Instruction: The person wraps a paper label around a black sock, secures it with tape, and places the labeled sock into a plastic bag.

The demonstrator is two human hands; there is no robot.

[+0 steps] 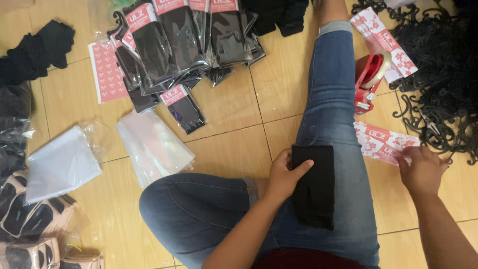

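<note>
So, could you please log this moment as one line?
left hand: pins black sock on thigh | right hand: on pink cards | tape dispenser: on floor

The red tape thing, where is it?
In the head view, the red tape dispenser sits on the floor at the upper right, beside the person's outstretched jeans leg, between two piles of pink paper cards.

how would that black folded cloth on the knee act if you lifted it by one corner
The black folded cloth would probably flop and unfold, since it drapes over the jeans leg. It looks light and thin. It likely won't slip, as the left hand pins it flat with its fingers.
</note>
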